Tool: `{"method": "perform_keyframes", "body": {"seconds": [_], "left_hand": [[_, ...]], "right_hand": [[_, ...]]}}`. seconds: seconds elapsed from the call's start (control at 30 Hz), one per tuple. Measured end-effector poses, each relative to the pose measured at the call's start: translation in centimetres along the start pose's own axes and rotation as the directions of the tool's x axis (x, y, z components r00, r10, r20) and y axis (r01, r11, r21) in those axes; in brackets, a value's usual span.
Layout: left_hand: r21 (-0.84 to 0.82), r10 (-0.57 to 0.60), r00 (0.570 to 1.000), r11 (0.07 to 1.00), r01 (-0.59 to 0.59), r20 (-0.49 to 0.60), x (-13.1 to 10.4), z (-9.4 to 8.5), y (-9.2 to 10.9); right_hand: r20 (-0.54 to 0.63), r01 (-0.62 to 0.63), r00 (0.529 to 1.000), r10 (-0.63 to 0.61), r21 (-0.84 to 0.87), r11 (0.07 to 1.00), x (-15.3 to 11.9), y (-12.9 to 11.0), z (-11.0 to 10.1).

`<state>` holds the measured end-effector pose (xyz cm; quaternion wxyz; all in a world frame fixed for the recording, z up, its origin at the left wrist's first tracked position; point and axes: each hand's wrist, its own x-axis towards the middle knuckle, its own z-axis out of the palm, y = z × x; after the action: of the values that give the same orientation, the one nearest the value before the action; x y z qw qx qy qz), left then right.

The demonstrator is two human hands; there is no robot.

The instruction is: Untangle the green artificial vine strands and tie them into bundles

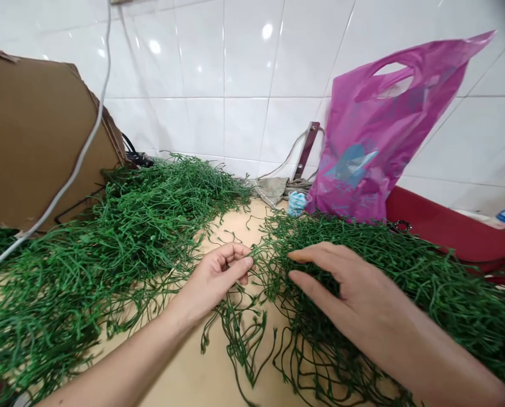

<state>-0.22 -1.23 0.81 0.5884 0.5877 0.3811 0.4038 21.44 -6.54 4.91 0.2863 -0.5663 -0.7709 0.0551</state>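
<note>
Near the middle, my left hand (229,268) pinches a thin green stem between thumb and forefinger, its other fingers curled. To its right my right hand (341,282) has thumb and forefinger apart, with nothing visible between them, over the edge of the right heap of green stems (439,277). A second large heap of green stems (150,215) spreads across the left side. Between and below my hands lies a small loose cluster of stems (246,339) on the pale tabletop (188,373).
A cardboard box (35,135) stands at the left, with a white cable (86,147) hanging before it. At the back right are a purple plastic bag (375,135), a small blue-and-white item (297,202) and a red surface (447,226). White tiles line the wall.
</note>
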Motion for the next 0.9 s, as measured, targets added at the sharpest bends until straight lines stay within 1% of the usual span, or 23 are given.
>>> {"method": "perform_keyframes", "body": {"seconds": [0.07, 0.13, 0.2, 0.23, 0.3, 0.4, 0.47, 0.53, 0.6, 0.67, 0.77, 0.83, 0.9], "left_hand": [[-0.012, -0.016, 0.999, 1.000, 0.016, 0.037, -0.2, 0.2, 0.1], [-0.011, -0.033, 0.995, 0.999, 0.035, 0.089, -0.3, 0.4, -0.1], [-0.007, -0.043, 0.990, 0.999, 0.044, 0.134, -0.3, 0.5, -0.4], [-0.003, -0.044, 0.988, 0.999, 0.045, 0.147, -0.2, 0.5, -0.6], [0.006, -0.045, 0.987, 0.999, 0.044, 0.157, -0.2, 0.4, -0.8], [0.009, -0.057, 0.984, 0.998, 0.056, 0.170, -0.1, 0.3, -0.9], [0.005, -0.068, 0.980, 0.998, 0.068, 0.188, -0.1, 0.4, -0.8], [-0.006, -0.076, 0.977, 0.997, 0.079, 0.200, -0.1, 0.4, -0.6], [-0.023, -0.079, 0.978, 0.996, 0.085, 0.194, -0.1, 0.4, -0.6], [-0.032, -0.074, 0.980, 0.996, 0.081, 0.186, -0.2, 0.5, -0.6], [0.003, -0.077, 0.980, 0.997, 0.078, 0.186, -0.2, 0.5, -0.7], [0.030, -0.085, 0.978, 0.996, 0.081, 0.190, -0.3, 0.5, -0.7], [0.041, -0.090, 0.974, 0.996, 0.083, 0.206, -0.3, 0.4, -0.7]], "right_hand": [[0.097, -0.102, 0.992, 0.082, 0.224, 0.969, 0.4, -0.1, 1.7], [0.177, -0.156, 0.980, 0.087, 0.429, 0.890, 0.6, 0.2, 3.3], [0.205, -0.167, 0.977, 0.059, 0.565, 0.808, 0.8, 0.6, 4.5], [0.193, -0.160, 0.980, 0.053, 0.596, 0.787, 0.8, 0.8, 4.9], [0.131, -0.117, 0.990, 0.049, 0.584, 0.804, 0.8, 1.1, 5.4], [0.055, -0.012, 0.998, -0.018, 0.501, 0.865, 0.7, 1.5, 5.1], [0.058, 0.034, 0.996, -0.070, 0.478, 0.878, 0.7, 1.7, 4.7], [0.113, 0.010, 0.991, -0.073, 0.482, 0.876, 0.7, 1.6, 4.1], [0.199, -0.064, 0.979, -0.045, 0.506, 0.860, 0.8, 1.3, 3.9], [0.249, -0.125, 0.968, -0.018, 0.548, 0.827, 0.8, 0.8, 4.0], [0.225, -0.155, 0.974, 0.030, 0.562, 0.812, 0.8, 0.4, 4.7], [0.201, -0.163, 0.977, 0.065, 0.519, 0.839, 0.7, 0.4, 5.1], [0.176, -0.128, 0.983, 0.047, 0.484, 0.866, 0.6, 0.7, 5.2]]}}
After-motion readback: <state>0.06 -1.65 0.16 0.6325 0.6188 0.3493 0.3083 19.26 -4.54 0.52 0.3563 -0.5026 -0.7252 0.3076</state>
